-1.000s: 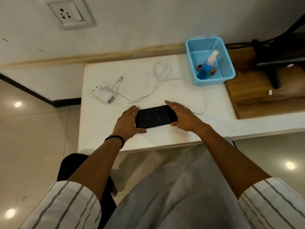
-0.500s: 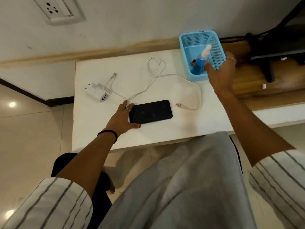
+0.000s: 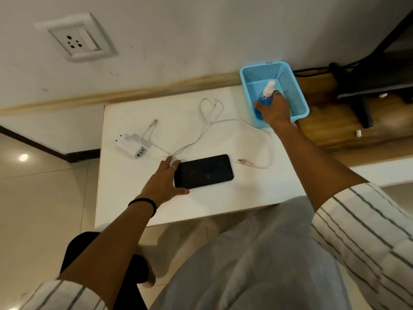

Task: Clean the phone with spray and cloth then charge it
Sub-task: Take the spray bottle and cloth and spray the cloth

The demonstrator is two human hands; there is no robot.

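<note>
Nearest: my left hand (image 3: 163, 182), fingers straight, flat against short end of phone (image 3: 203, 171); phone lies screen-up on white table (image 3: 125, 198), long axis running left-right, far end pointing toward loose cable plug (image 3: 241, 161); charger (image 3: 131, 145) w/ cable (image 3: 207, 121) behind. Farthest: my right hand (image 3: 276, 109) inside blue basket (image 3: 297, 95), wrapped around spray bottle (image 3: 266, 95). Cloth: can't see. Risks, my guess: bottle snags basket wall on lift, tips basket; overspray wets charger.
</note>
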